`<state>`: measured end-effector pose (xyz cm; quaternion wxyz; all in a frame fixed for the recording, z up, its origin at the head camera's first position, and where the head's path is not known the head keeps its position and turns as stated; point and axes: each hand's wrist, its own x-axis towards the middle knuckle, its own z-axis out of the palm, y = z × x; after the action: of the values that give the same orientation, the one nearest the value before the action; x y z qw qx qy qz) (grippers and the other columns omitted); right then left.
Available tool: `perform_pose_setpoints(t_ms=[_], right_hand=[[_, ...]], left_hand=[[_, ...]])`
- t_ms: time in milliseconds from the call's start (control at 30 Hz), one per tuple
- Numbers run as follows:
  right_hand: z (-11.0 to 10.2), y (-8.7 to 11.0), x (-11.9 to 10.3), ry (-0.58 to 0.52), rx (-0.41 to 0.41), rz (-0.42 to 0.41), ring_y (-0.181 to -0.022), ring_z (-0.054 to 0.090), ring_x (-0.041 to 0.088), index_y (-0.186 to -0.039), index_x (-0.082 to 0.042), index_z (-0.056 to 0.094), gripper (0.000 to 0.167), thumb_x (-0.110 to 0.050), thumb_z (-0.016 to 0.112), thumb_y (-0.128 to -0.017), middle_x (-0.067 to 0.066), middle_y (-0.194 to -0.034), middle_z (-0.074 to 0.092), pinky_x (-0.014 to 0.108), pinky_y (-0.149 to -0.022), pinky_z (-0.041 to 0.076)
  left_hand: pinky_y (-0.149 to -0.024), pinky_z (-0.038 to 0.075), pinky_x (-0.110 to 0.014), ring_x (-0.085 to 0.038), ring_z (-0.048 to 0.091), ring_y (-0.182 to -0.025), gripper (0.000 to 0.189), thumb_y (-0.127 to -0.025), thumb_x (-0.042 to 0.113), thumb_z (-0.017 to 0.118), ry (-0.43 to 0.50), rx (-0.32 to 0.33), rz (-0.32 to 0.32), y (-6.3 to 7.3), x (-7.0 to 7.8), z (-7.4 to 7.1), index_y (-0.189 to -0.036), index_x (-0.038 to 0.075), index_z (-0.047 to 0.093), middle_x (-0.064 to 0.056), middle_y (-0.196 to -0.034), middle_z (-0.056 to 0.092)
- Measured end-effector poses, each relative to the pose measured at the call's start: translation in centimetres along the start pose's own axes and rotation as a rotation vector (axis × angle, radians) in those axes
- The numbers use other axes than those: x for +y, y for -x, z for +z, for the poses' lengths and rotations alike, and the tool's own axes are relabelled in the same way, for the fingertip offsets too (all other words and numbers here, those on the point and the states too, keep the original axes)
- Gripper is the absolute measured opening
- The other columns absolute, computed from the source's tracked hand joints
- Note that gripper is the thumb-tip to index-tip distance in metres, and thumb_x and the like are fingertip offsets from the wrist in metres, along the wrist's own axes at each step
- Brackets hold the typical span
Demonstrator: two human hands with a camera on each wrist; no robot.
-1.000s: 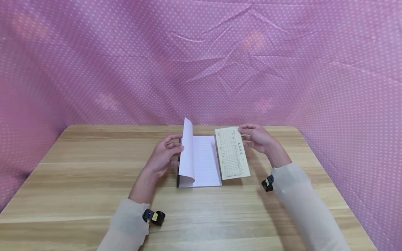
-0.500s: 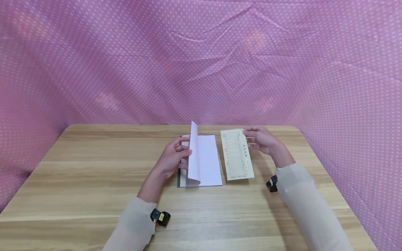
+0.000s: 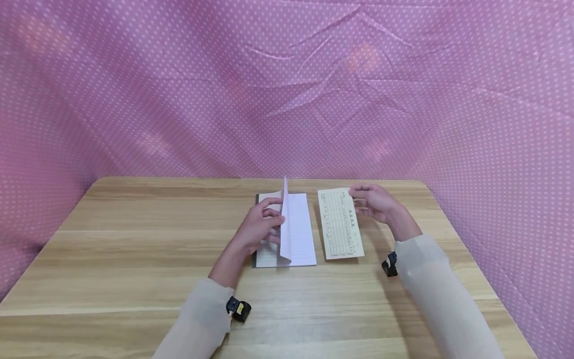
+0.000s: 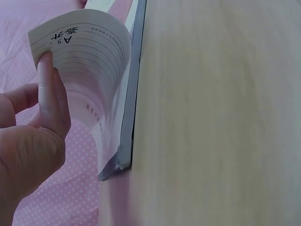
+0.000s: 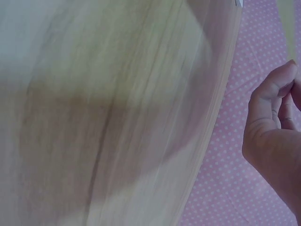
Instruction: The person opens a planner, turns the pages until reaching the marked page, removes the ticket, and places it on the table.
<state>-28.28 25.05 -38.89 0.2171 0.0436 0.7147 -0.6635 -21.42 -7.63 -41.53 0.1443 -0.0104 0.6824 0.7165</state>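
Observation:
A lined notepad (image 3: 303, 232) with a dark binding strip along its left side lies on the table. My left hand (image 3: 256, 230) holds up a white sheet (image 3: 285, 239) of it, now nearly upright. In the left wrist view this sheet (image 4: 89, 61) bows over from the binding, lined and printed, with the fingertips at its edge. To the right, my right hand (image 3: 375, 202) pinches the upper right corner of a pale yellow printed form (image 3: 340, 224), which hangs beside the notepad, apart from it. Only a sliver of the form (image 5: 287, 28) shows in the right wrist view.
Both hands work over a wood-grain table (image 3: 134, 259). Behind it and along its sides hangs a pink dotted cloth (image 3: 287, 99). A small black camera sits on the left cuff (image 3: 238, 309) and another on the right cuff (image 3: 389, 264).
My left hand has moved right, swinging the raised sheet from leaning left to nearly upright. My right hand has shifted slightly right with the form, widening the gap to the notepad.

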Motion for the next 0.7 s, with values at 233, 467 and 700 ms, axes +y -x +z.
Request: perform_pose_setpoints(t_ms=[233,467,700], right_hand=[[-0.7,-0.3,0.6,0.003,0.001,0.007,-0.089,0.064,0.012,-0.124,-0.001,0.052,0.023,-0.013,0.056,-0.105,0.0,-0.099,0.065,0.022,-0.078,0.056],[-1.4,-0.3,1.5,0.016,0.018,0.015,-0.083,0.064,0.01,-0.119,-0.001,0.053,0.016,-0.01,0.054,-0.105,-0.001,-0.093,0.066,0.022,-0.075,0.056],[-2.1,-0.8,1.9,0.052,0.057,0.01,-0.078,0.062,0.01,-0.118,0.0,0.054,0.017,-0.011,0.055,-0.105,0.0,-0.089,0.064,0.023,-0.073,0.056]], left_hand=[[-0.06,0.063,-0.044,-0.026,0.064,-0.082,0.048,-0.095,-0.002,0.064,-0.026,0.01,0.0,-0.1,-0.3,0.6,-0.141,0.012,0.054,-0.015,-0.108,0.058],[-0.061,0.063,-0.044,-0.026,0.064,-0.082,0.051,-0.095,-0.003,0.064,-0.057,-0.001,0.002,-0.2,-0.6,1.3,-0.143,0.011,0.053,-0.016,-0.108,0.058],[-0.06,0.063,-0.042,-0.025,0.064,-0.082,0.051,-0.097,-0.003,0.063,-0.08,-0.018,0.017,-0.8,-0.7,1.8,-0.145,0.006,0.05,-0.018,-0.108,0.06]])
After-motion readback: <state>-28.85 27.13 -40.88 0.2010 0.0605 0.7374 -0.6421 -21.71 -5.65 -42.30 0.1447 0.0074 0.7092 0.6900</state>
